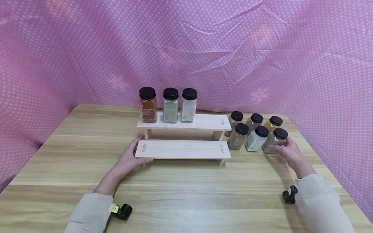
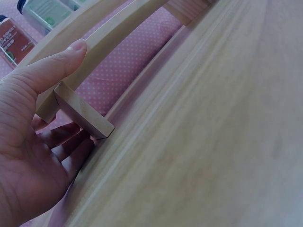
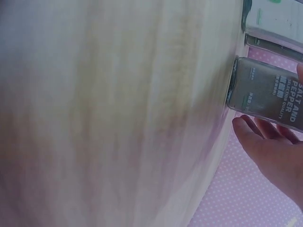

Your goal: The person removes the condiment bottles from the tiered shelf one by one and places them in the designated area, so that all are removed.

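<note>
My left hand (image 1: 128,160) holds the left end of a pale two-step wooden rack (image 1: 183,149), thumb along the lower step's front edge. In the left wrist view the other fingers curl beside the rack's leg (image 2: 84,112). On the upper step stand three black-lidded spice jars: a red sweet pepper jar (image 1: 148,110), a pale green one (image 1: 170,110) and a white one (image 1: 188,110). At the right, my right hand (image 1: 292,156) grips a grey salt and pepper jar (image 3: 265,90) between thumb and fingers. That jar stands upright at the front right of a jar group.
Beside the rack's right end, more black-lidded jars stand close together in two rows, among them a white jar (image 1: 256,139), a brownish jar (image 1: 237,139) and a yellow jar (image 1: 271,124). A pink dotted cloth (image 1: 186,48) hangs behind the wooden table (image 1: 186,197).
</note>
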`<state>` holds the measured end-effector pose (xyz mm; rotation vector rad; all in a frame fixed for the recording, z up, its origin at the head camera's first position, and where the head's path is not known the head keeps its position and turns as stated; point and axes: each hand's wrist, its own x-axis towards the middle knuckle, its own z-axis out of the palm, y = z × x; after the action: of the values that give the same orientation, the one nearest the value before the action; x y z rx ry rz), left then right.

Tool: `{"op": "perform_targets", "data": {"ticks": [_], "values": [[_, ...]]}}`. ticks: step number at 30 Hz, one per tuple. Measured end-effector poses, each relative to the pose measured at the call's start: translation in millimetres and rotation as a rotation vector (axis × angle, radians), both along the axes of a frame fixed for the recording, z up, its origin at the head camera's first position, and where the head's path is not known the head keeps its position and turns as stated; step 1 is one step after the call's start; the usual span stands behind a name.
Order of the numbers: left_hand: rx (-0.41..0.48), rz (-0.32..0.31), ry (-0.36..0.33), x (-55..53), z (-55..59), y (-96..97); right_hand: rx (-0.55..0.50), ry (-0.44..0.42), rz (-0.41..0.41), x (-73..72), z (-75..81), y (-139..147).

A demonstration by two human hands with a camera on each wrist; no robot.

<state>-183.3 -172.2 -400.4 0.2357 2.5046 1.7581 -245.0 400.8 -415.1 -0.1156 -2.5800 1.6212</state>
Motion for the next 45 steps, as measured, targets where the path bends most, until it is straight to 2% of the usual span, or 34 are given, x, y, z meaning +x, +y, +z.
{"op": "perform_targets", "data": {"ticks": [6, 14, 21, 26, 28, 31, 33, 35, 36, 38, 41, 45], "values": [[0.001, 0.001, 0.004, -0.5, -0.7, 0.3, -0.026, -0.019, 0.013, 2.3, 1.2, 6], [0.021, -0.007, 0.007, -1.4, -2.0, -0.3, -0.01, -0.043, 0.029, 2.8, 6.6, 20], [0.018, -0.005, 0.01, -1.7, -1.3, -0.5, -0.048, -0.02, 0.061, 0.9, 0.7, 35], [0.019, -0.006, 0.017, -2.2, -2.3, -0.5, 0.02, -0.009, 0.048, -1.2, -1.9, 48], [0.017, -0.007, 0.019, -2.3, -2.7, -0.1, 0.018, -0.014, 0.089, 2.4, 5.6, 49], [0.014, -0.009, 0.021, -2.2, -3.0, 0.3, 0.038, -0.024, 0.073, 8.6, 17.6, 43], [0.013, -0.009, 0.02, -2.1, -3.0, 0.5, 0.036, -0.017, 0.1, 16.2, 32.5, 33], [0.007, -0.007, 0.019, -1.9, -2.6, 0.7, 0.068, -0.019, 0.081, 24.0, 46.3, 21], [0.003, -0.007, 0.018, -1.7, -2.1, 0.8, 0.032, -0.005, 0.092, 27.9, 52.3, 16], [0.0, -0.004, 0.017, -1.3, -1.5, 1.0, 0.03, -0.007, 0.13, 38.1, 71.1, 1], [0.002, -0.001, 0.017, -0.5, -0.8, 0.9, 0.035, -0.025, 0.12, 45.7, 88.8, -14], [0.01, -0.002, 0.018, -0.2, -0.8, 0.4, 0.099, -0.008, 0.094, 6.3, 46.2, 36]]}}
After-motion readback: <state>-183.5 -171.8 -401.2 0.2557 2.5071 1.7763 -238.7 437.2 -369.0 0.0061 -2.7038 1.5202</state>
